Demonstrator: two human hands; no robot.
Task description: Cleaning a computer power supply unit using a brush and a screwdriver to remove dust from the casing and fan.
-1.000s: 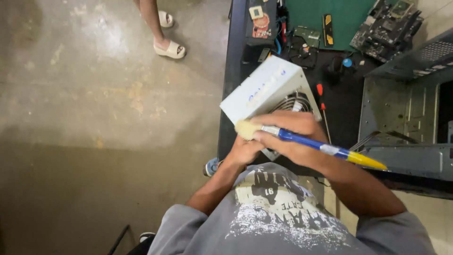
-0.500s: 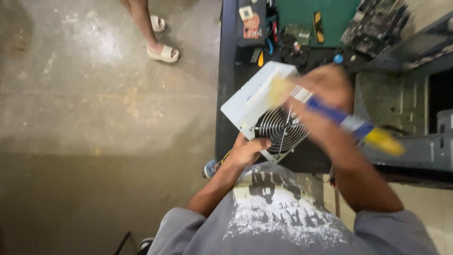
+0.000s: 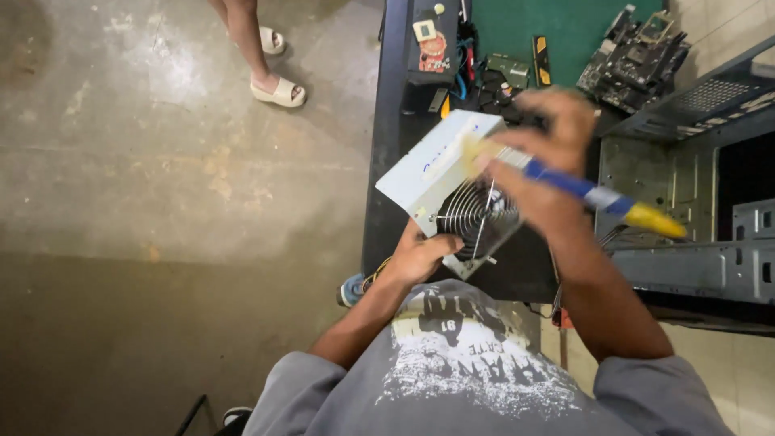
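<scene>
The right hand [image 3: 542,165] is closed around a brush with a blue and yellow plastic handle [image 3: 601,198]; its pale bristle end lies against the top of a white sheet-metal power supply box [image 3: 436,165]. The hand is motion-blurred, so finger detail is unclear. The left hand [image 3: 420,257] grips the box's lower edge from beneath, fingers curled, thumb near the round wire fan grille [image 3: 478,216]. The box is held tilted above the edge of a dark workbench [image 3: 387,194]. An open grey steel computer case [image 3: 694,202] stands to the right, cut off by the frame. Circuit boards [image 3: 634,60] lie on a green mat [image 3: 565,28] beyond. On the concrete floor [image 3: 161,202], another person's sandalled feet [image 3: 278,90] are partly visible.
</scene>
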